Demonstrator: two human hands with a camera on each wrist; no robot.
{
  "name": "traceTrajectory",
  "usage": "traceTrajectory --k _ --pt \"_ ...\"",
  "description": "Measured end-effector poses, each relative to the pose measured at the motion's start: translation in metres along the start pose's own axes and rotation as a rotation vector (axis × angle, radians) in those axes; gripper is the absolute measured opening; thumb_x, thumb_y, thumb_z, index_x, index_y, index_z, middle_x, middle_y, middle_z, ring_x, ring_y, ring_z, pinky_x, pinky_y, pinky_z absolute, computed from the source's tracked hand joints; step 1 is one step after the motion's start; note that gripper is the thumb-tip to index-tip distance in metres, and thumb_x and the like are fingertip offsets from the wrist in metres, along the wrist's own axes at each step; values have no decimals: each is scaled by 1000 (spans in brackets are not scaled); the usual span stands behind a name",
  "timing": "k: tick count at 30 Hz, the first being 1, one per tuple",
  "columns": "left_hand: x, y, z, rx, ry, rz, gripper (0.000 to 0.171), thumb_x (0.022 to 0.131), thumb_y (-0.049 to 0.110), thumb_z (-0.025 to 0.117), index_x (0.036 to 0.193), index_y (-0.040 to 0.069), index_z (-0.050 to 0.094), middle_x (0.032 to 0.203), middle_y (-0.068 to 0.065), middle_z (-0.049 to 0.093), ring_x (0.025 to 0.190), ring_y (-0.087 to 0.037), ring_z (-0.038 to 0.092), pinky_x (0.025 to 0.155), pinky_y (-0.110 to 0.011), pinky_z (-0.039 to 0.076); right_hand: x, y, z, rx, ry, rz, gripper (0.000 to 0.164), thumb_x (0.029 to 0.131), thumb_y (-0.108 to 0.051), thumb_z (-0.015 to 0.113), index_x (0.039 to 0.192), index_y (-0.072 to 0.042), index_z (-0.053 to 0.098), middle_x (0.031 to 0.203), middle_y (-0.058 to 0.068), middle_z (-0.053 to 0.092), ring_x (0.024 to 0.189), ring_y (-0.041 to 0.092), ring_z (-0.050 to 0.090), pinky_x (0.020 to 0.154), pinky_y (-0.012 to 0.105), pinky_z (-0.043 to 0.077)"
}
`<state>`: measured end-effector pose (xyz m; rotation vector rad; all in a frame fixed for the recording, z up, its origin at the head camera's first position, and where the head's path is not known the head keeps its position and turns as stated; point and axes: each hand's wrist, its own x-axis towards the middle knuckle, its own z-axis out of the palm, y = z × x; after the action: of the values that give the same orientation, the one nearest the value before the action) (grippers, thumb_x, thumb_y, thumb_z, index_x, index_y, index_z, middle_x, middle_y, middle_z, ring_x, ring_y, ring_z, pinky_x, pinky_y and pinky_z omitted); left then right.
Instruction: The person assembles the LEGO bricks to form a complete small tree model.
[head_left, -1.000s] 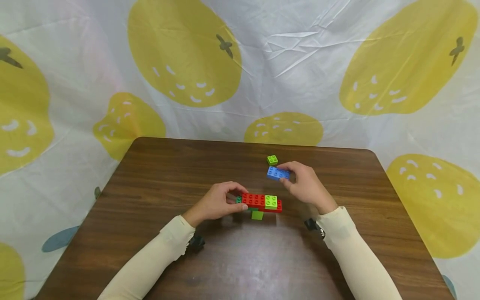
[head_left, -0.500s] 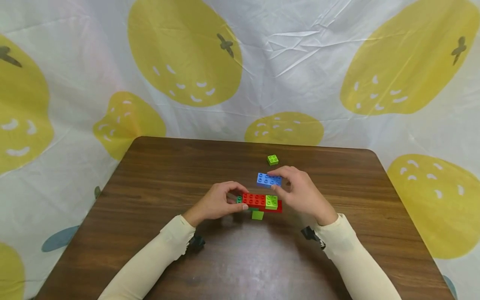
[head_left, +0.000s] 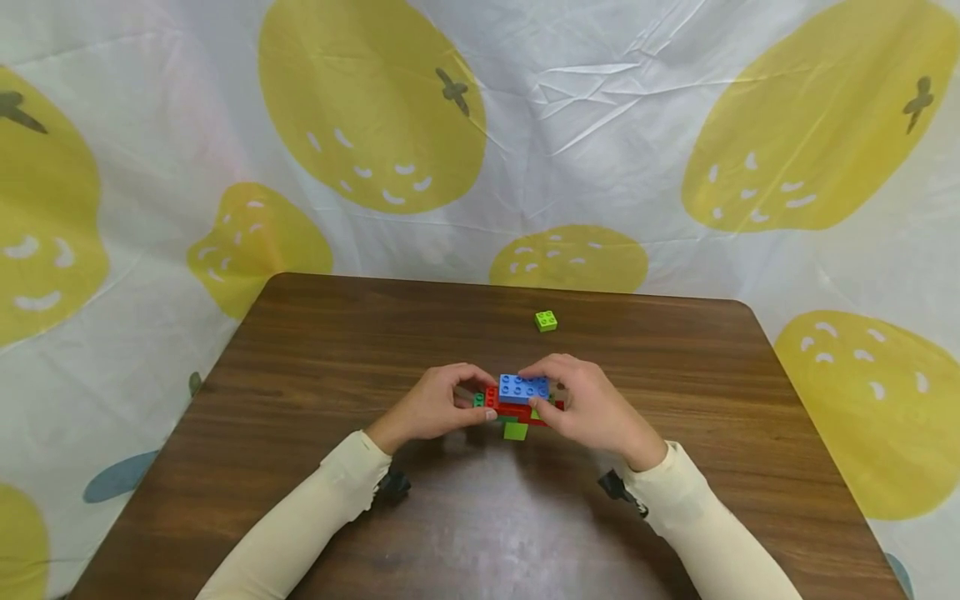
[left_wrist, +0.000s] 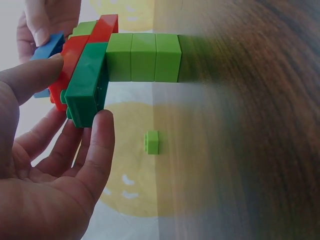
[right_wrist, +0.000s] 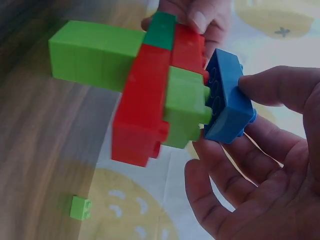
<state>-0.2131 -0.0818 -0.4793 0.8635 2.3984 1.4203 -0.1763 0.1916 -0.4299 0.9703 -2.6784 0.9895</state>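
My left hand [head_left: 433,404] pinches the left end of a built toy-brick structure, its thumb on the upper red brick [left_wrist: 74,57]. That brick lies over a dark green brick [left_wrist: 87,75] and a lower red brick [right_wrist: 140,95]. Beneath them stands a column of lime green bricks [left_wrist: 143,57]. A small lime brick [right_wrist: 185,105] sits on the right part of the upper layer. Between thumb and fingers, my right hand [head_left: 592,404] holds a blue brick [head_left: 516,388] just over the structure; in the right wrist view it is tilted, with a narrowing gap toward the lime brick.
A loose lime green brick [head_left: 546,322] lies farther back on the brown wooden table [head_left: 360,333]. Behind the table hangs a white cloth [head_left: 420,250] with yellow fruit prints.
My right hand has carried the blue brick left and toward me, from beside the loose lime brick to right above the structure. The left hand has stayed still on the structure.
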Motion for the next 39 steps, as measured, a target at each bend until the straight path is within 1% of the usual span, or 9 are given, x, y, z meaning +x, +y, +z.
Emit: traceTrajectory --k 7,9,14,17,24,30,36,39 --pt "0 -1 0 -12 0 3 40 90 23 87 125 10 72 121 -7 72 108 -21 68 83 -26 63 -3 4 9 -17 6 -8 33 91 -14 78 123 -12 73 115 -3 74 94 11 65 82 44 60" --pt "0 -1 0 -8 0 2 40 90 23 87 125 11 72 122 -7 72 108 -21 68 84 -26 63 -3 5 10 -16 11 -10 31 92 -18 79 123 -13 74 115 -4 74 94 10 65 81 43 60" --pt "0 -1 0 -1 -1 8 40 90 24 87 125 10 72 121 -7 72 108 -21 68 84 -27 63 -1 5 13 -13 31 -7 29 94 -25 81 121 -14 76 111 -5 74 89 8 64 75 40 61" --pt "0 -1 0 1 0 15 40 91 24 86 125 10 72 122 -7 71 108 -21 68 84 -27 63 0 4 13 -10 38 -7 27 95 -23 82 120 -14 77 110 -4 75 86 8 63 72 40 60" --pt "0 -1 -1 13 0 14 40 91 24 86 125 10 73 122 -7 72 107 -21 70 84 -27 63 3 2 12 -34 22 -28 28 96 -24 81 121 -11 78 111 -3 75 90 9 66 77 32 58" --pt "1 2 -1 46 -8 44 40 91 25 86 126 8 74 119 -7 72 105 -20 71 84 -27 63 4 0 9 -64 11 -35 28 96 -23 81 121 -9 78 109 -2 75 88 9 65 74 32 58" --pt "3 1 1 51 -4 55 41 91 24 86 126 6 74 118 -9 72 105 -21 71 84 -27 63 5 -1 8 -102 2 -35 28 97 -22 80 122 -9 78 111 -1 75 95 10 69 82 34 60" --pt "3 1 1 49 0 51 41 91 23 86 126 6 74 118 -9 72 105 -20 71 84 -26 63 5 -3 8 -99 -4 -23 28 97 -23 80 121 -11 78 111 -2 74 90 9 67 79 31 58"
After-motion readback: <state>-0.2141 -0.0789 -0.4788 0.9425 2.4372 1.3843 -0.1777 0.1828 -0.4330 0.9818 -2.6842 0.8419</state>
